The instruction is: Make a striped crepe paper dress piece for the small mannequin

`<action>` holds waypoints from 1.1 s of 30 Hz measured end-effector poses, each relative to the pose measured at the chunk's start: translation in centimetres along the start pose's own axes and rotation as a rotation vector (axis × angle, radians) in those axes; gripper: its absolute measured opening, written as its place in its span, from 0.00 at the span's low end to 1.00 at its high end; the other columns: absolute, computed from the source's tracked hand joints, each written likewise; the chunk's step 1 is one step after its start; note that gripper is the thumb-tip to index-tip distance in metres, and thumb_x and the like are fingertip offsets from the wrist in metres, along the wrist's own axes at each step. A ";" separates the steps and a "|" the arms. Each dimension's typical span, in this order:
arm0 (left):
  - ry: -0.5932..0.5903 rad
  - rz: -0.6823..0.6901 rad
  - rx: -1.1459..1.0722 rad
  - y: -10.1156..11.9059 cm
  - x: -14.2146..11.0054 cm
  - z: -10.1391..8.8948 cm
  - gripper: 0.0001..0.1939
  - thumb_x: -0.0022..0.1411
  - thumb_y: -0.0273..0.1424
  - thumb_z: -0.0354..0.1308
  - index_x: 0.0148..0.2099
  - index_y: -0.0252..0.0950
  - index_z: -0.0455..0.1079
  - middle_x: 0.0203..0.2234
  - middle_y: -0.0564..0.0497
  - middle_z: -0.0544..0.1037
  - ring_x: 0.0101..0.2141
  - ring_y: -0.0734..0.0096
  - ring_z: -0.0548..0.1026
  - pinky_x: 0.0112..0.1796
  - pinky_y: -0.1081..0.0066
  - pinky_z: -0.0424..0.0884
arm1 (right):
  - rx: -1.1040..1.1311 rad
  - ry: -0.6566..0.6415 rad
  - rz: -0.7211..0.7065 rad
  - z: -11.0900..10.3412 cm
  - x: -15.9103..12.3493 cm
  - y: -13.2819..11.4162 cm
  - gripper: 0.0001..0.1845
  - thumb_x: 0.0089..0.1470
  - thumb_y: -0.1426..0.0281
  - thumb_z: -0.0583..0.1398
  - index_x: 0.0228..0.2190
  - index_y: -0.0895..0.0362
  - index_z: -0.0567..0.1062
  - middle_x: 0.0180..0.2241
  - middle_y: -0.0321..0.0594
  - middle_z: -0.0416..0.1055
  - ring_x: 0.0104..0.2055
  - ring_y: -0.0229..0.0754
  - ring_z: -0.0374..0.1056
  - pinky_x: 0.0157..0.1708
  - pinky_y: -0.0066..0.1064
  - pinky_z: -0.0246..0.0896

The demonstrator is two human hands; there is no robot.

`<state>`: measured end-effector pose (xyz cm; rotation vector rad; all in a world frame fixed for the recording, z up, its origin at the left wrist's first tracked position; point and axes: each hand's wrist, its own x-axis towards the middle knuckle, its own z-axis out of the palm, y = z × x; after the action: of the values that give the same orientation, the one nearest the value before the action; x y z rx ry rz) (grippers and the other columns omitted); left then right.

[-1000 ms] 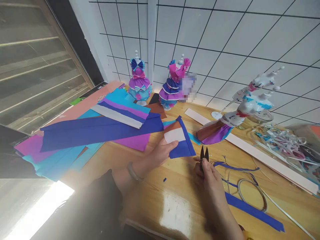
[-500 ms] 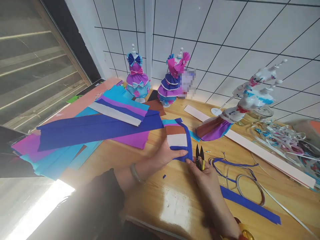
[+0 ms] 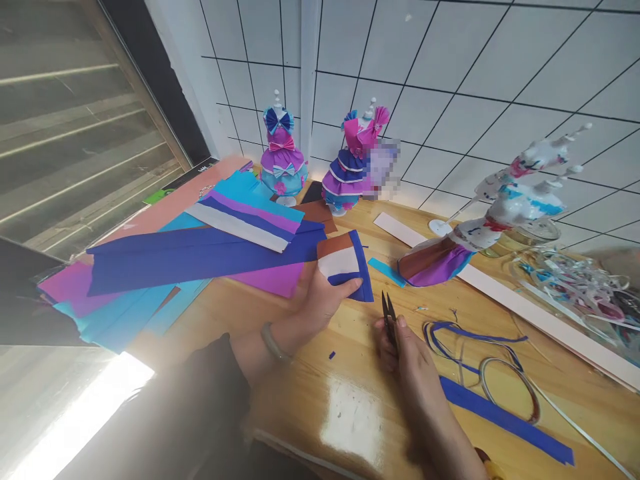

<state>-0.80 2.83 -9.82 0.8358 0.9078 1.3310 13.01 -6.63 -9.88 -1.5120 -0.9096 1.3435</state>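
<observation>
My left hand (image 3: 320,300) pinches a small striped paper piece (image 3: 345,263) of brown, white and dark blue, held just above the wooden table (image 3: 350,413). My right hand (image 3: 407,353) is closed on small black snips (image 3: 387,313), blades pointing away from me, a little right of and below the paper piece. A tiny blue scrap (image 3: 331,355) lies on the table between my hands.
Long sheets of coloured paper (image 3: 200,257) cover the table's left. Two dressed doll forms (image 3: 281,153) (image 3: 353,163) stand by the tiled wall. A tipped doll form (image 3: 470,240), white strip (image 3: 525,310), blue strip (image 3: 505,420) and ribbon loops (image 3: 510,387) lie to the right.
My left hand lifted the striped piece up and away from the snips. My right hand drew the snips slightly back, and their blades now look closed together.
</observation>
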 end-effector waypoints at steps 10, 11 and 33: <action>0.103 0.034 0.042 1.9 -0.9 0.6 0.28 0.45 0.26 0.67 0.50 0.36 0.66 0.44 0.47 0.75 0.46 0.62 0.72 0.50 0.62 0.66 | -0.028 -0.216 -0.001 0.9 -0.9 -0.4 0.21 0.58 0.50 0.48 0.34 0.56 0.65 0.18 0.29 0.59 0.17 0.34 0.54 0.19 0.28 0.52; 0.104 0.027 0.042 1.8 -1.0 0.7 0.28 0.44 0.26 0.67 0.50 0.37 0.65 0.44 0.47 0.75 0.46 0.61 0.72 0.49 0.62 0.66 | -0.035 -0.224 -0.005 1.0 -0.9 -0.5 0.21 0.58 0.50 0.48 0.34 0.55 0.65 0.18 0.29 0.59 0.16 0.34 0.55 0.19 0.28 0.53; 0.023 -0.065 0.001 -0.5 -1.4 0.5 0.26 0.46 0.25 0.65 0.50 0.36 0.66 0.39 0.46 0.76 0.39 0.64 0.74 0.42 0.63 0.70 | -0.052 -0.165 0.033 1.2 -0.6 -0.6 0.24 0.55 0.47 0.50 0.29 0.55 0.65 0.12 0.26 0.56 0.12 0.32 0.52 0.14 0.27 0.51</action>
<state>-0.11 1.40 -9.98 0.7869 0.9457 1.2864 11.73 -6.80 -9.16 -1.4773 -1.0338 1.4966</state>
